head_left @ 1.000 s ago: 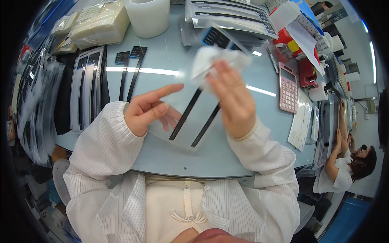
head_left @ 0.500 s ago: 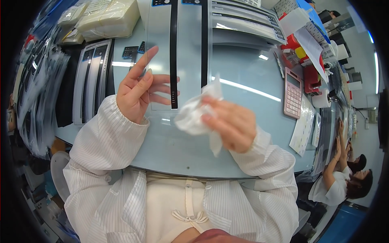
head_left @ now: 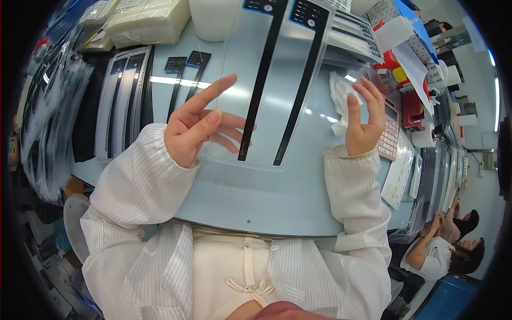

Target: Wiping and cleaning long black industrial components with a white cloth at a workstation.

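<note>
My left hand [head_left: 196, 122] grips the left edge of a clear plastic sheet [head_left: 260, 90], thumb in front and several fingers showing through from behind. Two black strips run down the sheet, each topped by a blue-edged black panel, and it tilts above the table. On the right, my right hand [head_left: 365, 118] is raised with fingers apart and nothing in them. Just beyond it, a crumpled white wipe [head_left: 340, 100] lies on the table.
Left of the sheet lie two loose black strips [head_left: 176, 80] and a stack of similar sheets [head_left: 121, 104]. A pink calculator [head_left: 391, 136] is beside my right hand. Plastic-wrapped bundles [head_left: 144, 24] stand at the far left. Two people [head_left: 434, 250] sit at the right.
My right hand has let go of the white wipe and moved right. The sheet has come nearer and tilted, its lower end swinging right, still in my left hand.
</note>
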`<state>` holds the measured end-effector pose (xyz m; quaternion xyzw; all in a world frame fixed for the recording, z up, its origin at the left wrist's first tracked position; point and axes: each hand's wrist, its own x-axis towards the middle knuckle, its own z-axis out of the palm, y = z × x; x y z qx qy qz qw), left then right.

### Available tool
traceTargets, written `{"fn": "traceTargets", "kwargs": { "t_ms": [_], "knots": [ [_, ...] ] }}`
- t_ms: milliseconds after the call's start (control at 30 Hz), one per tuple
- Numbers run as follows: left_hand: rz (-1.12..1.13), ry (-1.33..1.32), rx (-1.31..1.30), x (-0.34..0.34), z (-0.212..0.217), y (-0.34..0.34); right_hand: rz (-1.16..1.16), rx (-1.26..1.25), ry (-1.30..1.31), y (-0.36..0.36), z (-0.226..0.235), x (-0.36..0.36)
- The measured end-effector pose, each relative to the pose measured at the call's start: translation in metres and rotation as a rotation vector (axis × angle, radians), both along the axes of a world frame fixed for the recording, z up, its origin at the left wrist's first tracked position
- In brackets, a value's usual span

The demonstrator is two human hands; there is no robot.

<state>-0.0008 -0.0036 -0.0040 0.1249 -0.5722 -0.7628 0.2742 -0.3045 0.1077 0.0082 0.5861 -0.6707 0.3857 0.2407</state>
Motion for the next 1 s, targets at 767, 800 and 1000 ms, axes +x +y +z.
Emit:
{"fn": "traceTargets", "kwargs": {
  "t_ms": [767,800,1000],
  "knots": [
    [-0.059,-0.328,-0.052,0.002,0.014,0.008,0.572,0.261,-1.254,0.018,0.021,0.059],
    [-0.056,-0.324,-0.061,0.002,0.014,0.008,0.574,0.259,-1.26,0.018,0.02,0.059],
    [-0.133,-0.243,-0.079,0.004,0.008,0.003,0.689,0.356,-1.266,0.019,0.017,0.049]
  ]
}}
